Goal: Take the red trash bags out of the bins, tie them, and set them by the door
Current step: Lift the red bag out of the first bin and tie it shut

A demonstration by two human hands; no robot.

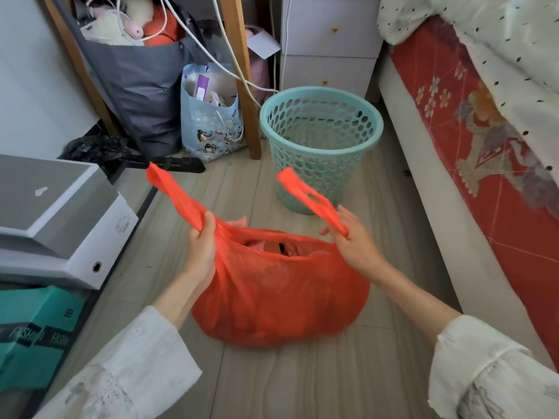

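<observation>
Red thin plastic fills the middle of your view: the red trash bag (278, 294) sits on the pale wood-pattern floor (302, 382), full and rounded, with its mouth open at the top so some of the contents show inside. You hold its 2 handles pulled apart and upward. Your left hand (202, 246) is closed in a fist around the left handle (178, 198), whose free end sticks up toward the left. Your right hand (352, 237) pinches the right handle (308, 198) between thumb and fingers, and the other fingers are loosely spread. The bag is outside the bin: the turquoise perforated bin (320, 146) stands upright just behind it, near the white drawer unit (328, 43), with no liner inside. On your right runs the bed with a red patterned mattress (484, 140). On your left there is a grey box file (57, 219) on top of a teal box (33, 337), and behind them a blue cartoon bag (211, 125) beside a wooden leg (242, 74).
</observation>
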